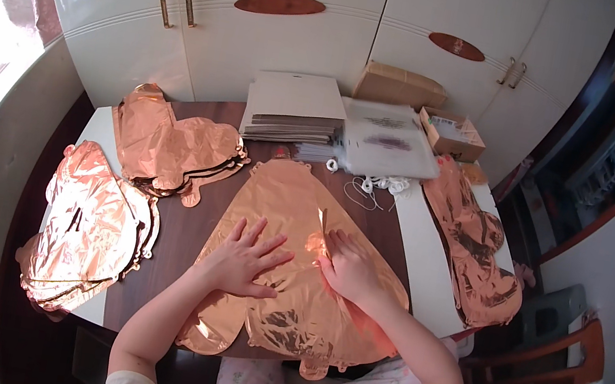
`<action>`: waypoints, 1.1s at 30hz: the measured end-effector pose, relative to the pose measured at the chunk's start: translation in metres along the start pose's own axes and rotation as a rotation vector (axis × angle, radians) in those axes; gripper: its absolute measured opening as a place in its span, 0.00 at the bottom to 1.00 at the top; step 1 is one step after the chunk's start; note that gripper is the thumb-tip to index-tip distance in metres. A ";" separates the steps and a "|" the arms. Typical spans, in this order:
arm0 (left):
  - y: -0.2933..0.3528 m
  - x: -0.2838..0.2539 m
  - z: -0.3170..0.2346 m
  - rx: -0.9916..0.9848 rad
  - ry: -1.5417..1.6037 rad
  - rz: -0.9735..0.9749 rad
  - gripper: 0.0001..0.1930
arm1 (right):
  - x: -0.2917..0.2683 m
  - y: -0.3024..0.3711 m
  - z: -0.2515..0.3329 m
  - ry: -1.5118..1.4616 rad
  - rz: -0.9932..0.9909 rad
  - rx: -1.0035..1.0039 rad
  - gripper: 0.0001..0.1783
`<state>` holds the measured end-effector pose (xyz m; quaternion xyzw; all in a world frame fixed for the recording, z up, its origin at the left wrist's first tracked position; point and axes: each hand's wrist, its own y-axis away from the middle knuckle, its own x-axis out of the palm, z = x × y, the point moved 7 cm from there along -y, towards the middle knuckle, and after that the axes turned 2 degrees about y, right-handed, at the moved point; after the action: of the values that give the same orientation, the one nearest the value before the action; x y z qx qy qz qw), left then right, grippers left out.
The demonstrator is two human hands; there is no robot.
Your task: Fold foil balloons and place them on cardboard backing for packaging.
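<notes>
A large flat rose-gold foil balloon (282, 196) lies in front of me, its lower edge reaching over the near table edge. My left hand (242, 259) rests flat on its middle with the fingers spread. Just to the right, my right hand (350, 269) is closed round a raised fold of the same foil, and a thin flap of it stands up beyond the fingers. The palm side of that hand is hidden. Between my left forearm and the balloon's lower left part, a rounded lobe of foil shows.
Stacks of flat foil balloons lie at the left (84, 223), the far left (177, 136) and the right (471, 245). Behind are a pile of grey cards (295, 99), clear plastic bags (391, 137), white string (379, 184) and a small box (453, 135). A wooden chair (584, 348) stands at right.
</notes>
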<state>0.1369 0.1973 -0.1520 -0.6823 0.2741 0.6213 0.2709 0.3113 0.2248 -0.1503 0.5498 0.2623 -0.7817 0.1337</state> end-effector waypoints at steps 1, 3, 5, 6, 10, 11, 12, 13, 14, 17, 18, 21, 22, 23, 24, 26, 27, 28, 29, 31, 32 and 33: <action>0.000 0.000 0.000 0.000 0.006 0.001 0.42 | 0.003 0.001 0.002 0.048 -0.034 -0.045 0.28; -0.001 0.000 0.000 0.000 0.012 0.003 0.42 | 0.006 0.003 0.006 0.095 -0.067 -0.090 0.26; 0.001 0.000 0.000 0.010 -0.014 -0.026 0.42 | 0.001 0.003 0.018 0.138 -0.125 -0.111 0.26; 0.002 0.000 0.000 0.009 -0.014 -0.026 0.42 | 0.004 0.002 0.019 0.137 -0.125 -0.112 0.26; -0.001 0.000 0.000 0.013 0.002 -0.026 0.42 | 0.015 0.002 0.020 0.125 -0.125 -0.151 0.26; -0.001 0.000 0.000 0.012 0.001 -0.026 0.42 | 0.017 0.002 0.021 0.108 -0.104 -0.154 0.26; -0.001 0.000 0.000 0.012 0.001 -0.026 0.42 | 0.016 0.002 0.021 0.107 -0.103 -0.153 0.26; -0.001 0.000 0.001 0.009 0.001 -0.014 0.42 | 0.015 0.001 0.024 0.101 -0.077 -0.168 0.27; -0.001 0.001 0.001 0.005 0.002 -0.003 0.43 | 0.015 0.001 0.026 0.095 -0.051 -0.183 0.27; 0.000 0.004 0.002 0.009 -0.034 -0.003 0.43 | 0.017 0.000 0.025 0.015 0.010 -0.175 0.29; 0.000 0.003 0.001 0.010 -0.034 -0.002 0.43 | 0.017 0.000 0.024 0.015 0.010 -0.174 0.29; -0.002 0.003 0.002 -0.010 0.012 0.006 0.43 | 0.018 0.002 0.022 0.032 0.017 -0.207 0.31; -0.001 -0.006 0.005 -0.023 0.141 -0.164 0.42 | 0.019 0.002 0.021 0.037 0.040 -0.209 0.32; 0.001 -0.016 0.009 -0.035 0.270 -0.335 0.41 | 0.021 0.001 0.021 0.043 0.062 -0.211 0.33; 0.000 -0.016 0.009 -0.034 0.268 -0.335 0.41 | 0.019 0.001 0.021 0.043 0.059 -0.210 0.33; -0.009 -0.017 -0.006 0.044 0.018 -0.155 0.38 | 0.019 0.001 0.022 0.063 0.077 -0.213 0.33; -0.008 -0.016 -0.006 0.045 0.017 -0.155 0.38 | 0.018 0.000 0.022 0.063 0.075 -0.212 0.33; -0.008 -0.009 -0.009 0.059 0.030 -0.105 0.36 | 0.017 0.000 0.021 0.063 0.075 -0.218 0.32; -0.008 -0.004 -0.010 0.073 0.042 -0.055 0.35 | 0.017 0.000 0.020 0.063 0.074 -0.224 0.31; -0.009 -0.005 -0.010 0.078 0.065 -0.049 0.35 | 0.016 -0.006 0.007 -0.080 0.140 -0.220 0.29; -0.009 -0.005 -0.010 0.085 0.090 -0.039 0.35 | 0.017 -0.010 0.000 -0.226 0.207 -0.213 0.28; -0.009 -0.005 -0.010 0.086 0.090 -0.041 0.35 | 0.015 -0.015 -0.005 -0.224 0.206 -0.212 0.28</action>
<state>0.1493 0.1968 -0.1461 -0.7026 0.2985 0.5721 0.3000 0.3028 0.2410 -0.1617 0.4659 0.2690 -0.7882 0.2988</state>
